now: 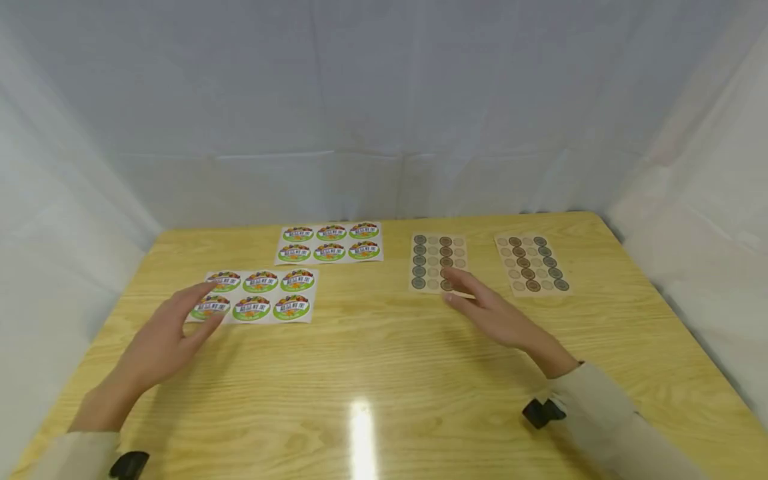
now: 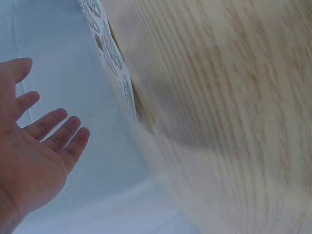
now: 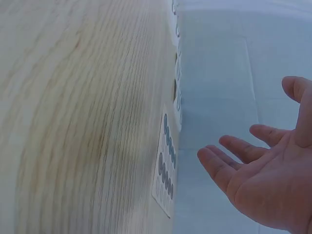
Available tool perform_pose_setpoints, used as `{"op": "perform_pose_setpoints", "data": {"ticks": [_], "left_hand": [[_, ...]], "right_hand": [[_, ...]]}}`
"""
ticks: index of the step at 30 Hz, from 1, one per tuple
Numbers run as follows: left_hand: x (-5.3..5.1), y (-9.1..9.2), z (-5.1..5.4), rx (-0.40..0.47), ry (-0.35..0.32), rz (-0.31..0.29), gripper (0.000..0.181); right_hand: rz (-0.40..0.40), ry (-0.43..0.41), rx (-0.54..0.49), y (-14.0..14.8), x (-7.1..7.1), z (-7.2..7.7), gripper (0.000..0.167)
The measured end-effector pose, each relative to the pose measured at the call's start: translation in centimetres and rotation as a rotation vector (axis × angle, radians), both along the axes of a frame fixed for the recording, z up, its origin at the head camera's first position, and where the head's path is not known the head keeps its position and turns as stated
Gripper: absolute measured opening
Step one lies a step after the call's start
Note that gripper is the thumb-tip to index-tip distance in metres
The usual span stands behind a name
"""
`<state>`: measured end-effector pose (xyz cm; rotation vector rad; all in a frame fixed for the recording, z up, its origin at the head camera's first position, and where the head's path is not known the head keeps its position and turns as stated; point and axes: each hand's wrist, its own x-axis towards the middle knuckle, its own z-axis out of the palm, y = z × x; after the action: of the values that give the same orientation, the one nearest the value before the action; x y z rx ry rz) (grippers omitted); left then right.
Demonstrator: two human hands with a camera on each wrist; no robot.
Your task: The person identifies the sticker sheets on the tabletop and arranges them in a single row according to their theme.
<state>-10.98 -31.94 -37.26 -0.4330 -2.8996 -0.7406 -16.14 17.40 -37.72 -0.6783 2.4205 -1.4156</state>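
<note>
My left hand (image 1: 163, 337) hovers at the near left corner of a sheet of fruit-label stickers (image 1: 260, 297), fingers apart and holding nothing. Behind that sheet lies a second fruit-label sheet (image 1: 329, 243). In the left wrist view the fingers (image 2: 56, 131) are spread, and the near sheet's edge curls up from the wood. My right hand (image 1: 495, 317) is above the near edge of a sheet of small round stickers (image 1: 433, 261), covering its lower right part. A similar round-sticker sheet (image 1: 532, 263) lies to its right. The right wrist view shows this hand (image 3: 273, 180) holding nothing.
Everything lies on a wood-grain table (image 1: 336, 373) with a bright glare at its front. A pale curtain (image 1: 372, 113) hangs behind the back edge and along both sides. Black straps (image 1: 543, 413) show at both cuffs.
</note>
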Motion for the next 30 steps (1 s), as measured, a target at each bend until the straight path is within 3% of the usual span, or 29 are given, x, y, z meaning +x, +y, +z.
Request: {"op": "perform_pose_setpoints", "data": {"ticks": [7,18,25,30], "left_hand": [[0.0,-1.4,-0.3,0.074,-0.039,0.034,0.059],[-0.4,-3.7,-0.7,0.185,-0.116,0.124,0.058],[-1.0,-4.7,-1.2,0.188,-0.154,0.168,0.061],[-2.1,-5.2,-1.7,0.194,-0.165,0.153,0.061]], "right_hand": [[0.009,-0.067,-0.09,-2.4,-1.3,-0.2,0.054],[0.033,-0.338,-0.384,-5.6,-3.7,-1.8,0.055],[-0.014,-0.399,-0.43,-8.1,-4.5,-2.2,0.051],[-0.067,-0.42,-0.408,-10.5,-5.0,-2.6,0.046]]}}
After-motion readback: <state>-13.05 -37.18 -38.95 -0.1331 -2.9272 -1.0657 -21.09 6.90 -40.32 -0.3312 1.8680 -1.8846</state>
